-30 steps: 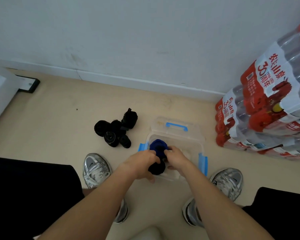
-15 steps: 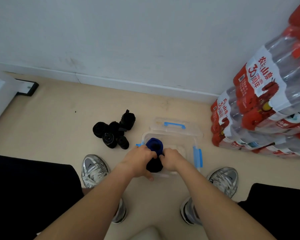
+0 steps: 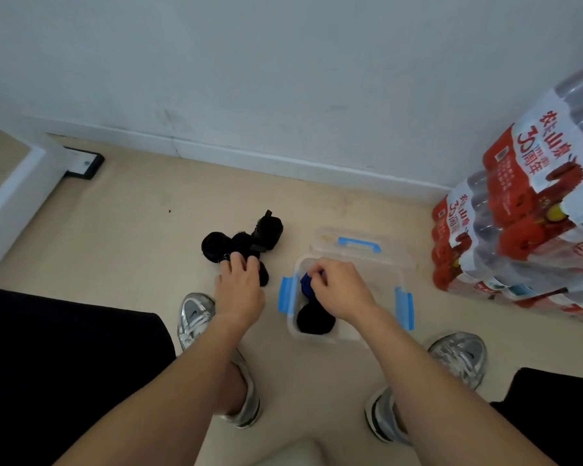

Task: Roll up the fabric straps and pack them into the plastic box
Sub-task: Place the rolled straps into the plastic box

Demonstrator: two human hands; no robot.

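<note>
A clear plastic box (image 3: 367, 334) with blue side clips stands open on the floor between my feet. A black rolled strap (image 3: 315, 320) lies in its near end. Beyond it sits a blue rolled strap (image 3: 306, 286), and my right hand (image 3: 339, 286) is closed on its top inside the box. Left of the box lies a cluster of black rolled straps (image 3: 239, 243). My left hand (image 3: 240, 286) rests on the nearest rolls of that cluster, fingers spread and curling over one; the grip itself is hidden.
The box's clear lid (image 3: 359, 242) with a blue handle lies just behind the box. Shrink-wrapped packs of water bottles (image 3: 525, 230) are stacked at the right against the wall. My two silver shoes (image 3: 196, 317) flank the box. A white frame edge (image 3: 11, 193) runs along the left.
My left hand left the box and went left onto the black rolls on the floor. My right hand stayed in the box on the blue roll.
</note>
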